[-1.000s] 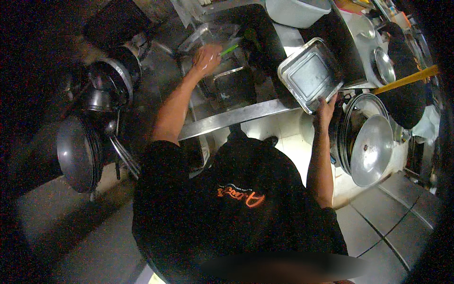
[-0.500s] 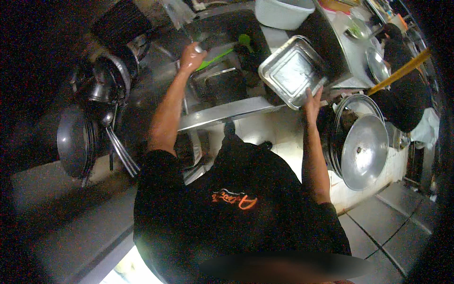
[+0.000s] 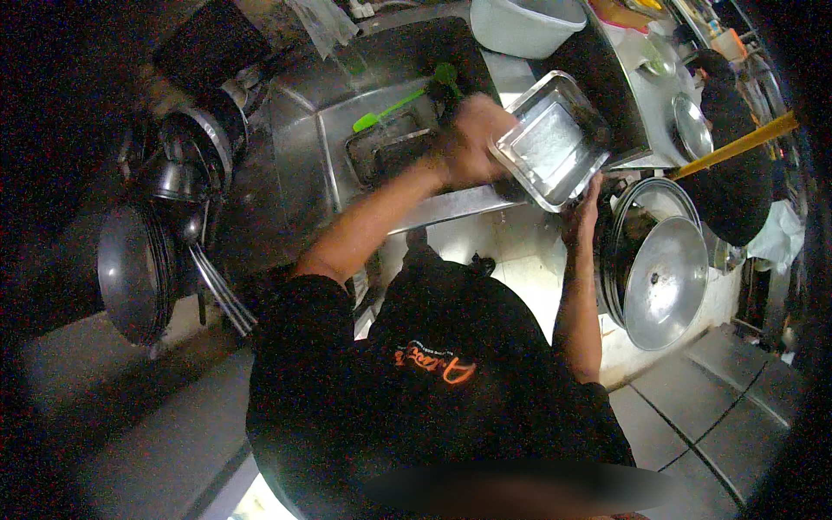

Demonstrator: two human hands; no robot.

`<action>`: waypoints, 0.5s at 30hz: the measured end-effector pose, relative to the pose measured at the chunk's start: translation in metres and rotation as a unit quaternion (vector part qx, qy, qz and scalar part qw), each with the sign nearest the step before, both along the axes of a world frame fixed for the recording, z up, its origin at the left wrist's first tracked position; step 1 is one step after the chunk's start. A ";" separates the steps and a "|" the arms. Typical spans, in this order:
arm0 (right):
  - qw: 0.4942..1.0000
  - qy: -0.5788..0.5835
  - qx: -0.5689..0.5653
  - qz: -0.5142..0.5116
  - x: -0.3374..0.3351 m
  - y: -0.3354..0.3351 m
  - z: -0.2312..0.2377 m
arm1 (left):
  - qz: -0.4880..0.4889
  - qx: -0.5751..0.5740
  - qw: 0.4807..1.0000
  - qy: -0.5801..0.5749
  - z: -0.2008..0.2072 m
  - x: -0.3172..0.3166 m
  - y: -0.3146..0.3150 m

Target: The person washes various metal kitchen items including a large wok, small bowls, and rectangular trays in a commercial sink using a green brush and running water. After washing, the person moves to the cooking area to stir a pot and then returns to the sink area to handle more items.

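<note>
A rectangular metal pan (image 3: 559,137) is held tilted over the sink's right side, its shiny inside toward me. My right hand (image 3: 585,212) grips it by its lower right edge, with some fingers hidden behind the rim. Close by the pan's left edge is my left hand (image 3: 478,139), smeared by motion, so its fingers cannot be made out. Under and left of that hand, the metal sink (image 3: 303,143) holds another rectangular pan (image 3: 364,160) and a bright green long-handled utensil (image 3: 394,113).
Woks (image 3: 666,282) stand stacked at the right, and more dark woks (image 3: 130,273) with pots (image 3: 178,178) are on the left. A white tub (image 3: 529,26) sits beyond the sink. A yellow pole (image 3: 737,146) juts in near a person in dark clothes (image 3: 735,186).
My left hand has swept right from the sink's left side to the pan's left edge. The pan, still in my right hand, has shifted slightly to the right.
</note>
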State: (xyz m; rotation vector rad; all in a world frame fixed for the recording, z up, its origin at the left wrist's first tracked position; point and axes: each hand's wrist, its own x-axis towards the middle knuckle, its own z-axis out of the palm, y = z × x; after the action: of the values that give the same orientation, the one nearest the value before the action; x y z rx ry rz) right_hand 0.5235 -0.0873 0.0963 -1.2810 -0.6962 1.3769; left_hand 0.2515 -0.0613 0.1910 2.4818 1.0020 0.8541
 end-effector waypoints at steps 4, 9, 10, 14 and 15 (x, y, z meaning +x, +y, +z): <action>0.958 -0.272 0.050 0.076 0.007 0.011 -0.039 | 0.388 -0.134 0.907 0.091 -0.199 -0.143 0.037; 0.965 -0.249 0.083 0.022 0.003 0.012 -0.049 | 0.283 -0.330 0.807 0.398 -0.366 -0.258 0.050; 0.972 -0.228 0.046 0.026 -0.009 0.010 -0.025 | 0.355 -0.264 0.831 0.338 -0.376 -0.275 0.067; 0.979 -0.192 0.069 0.009 -0.021 0.013 -0.030 | 0.382 -0.337 0.830 0.227 -0.351 -0.363 0.135; 0.976 -0.200 0.076 0.031 -0.029 0.021 -0.034 | 0.385 -0.385 0.815 0.198 -0.344 -0.399 0.128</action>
State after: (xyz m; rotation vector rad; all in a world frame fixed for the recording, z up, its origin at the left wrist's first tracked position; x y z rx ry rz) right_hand 0.4944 -0.0664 0.0627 -1.4374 -1.1033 1.0980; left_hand -0.1476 0.0667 -0.1526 1.5263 2.0592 0.0008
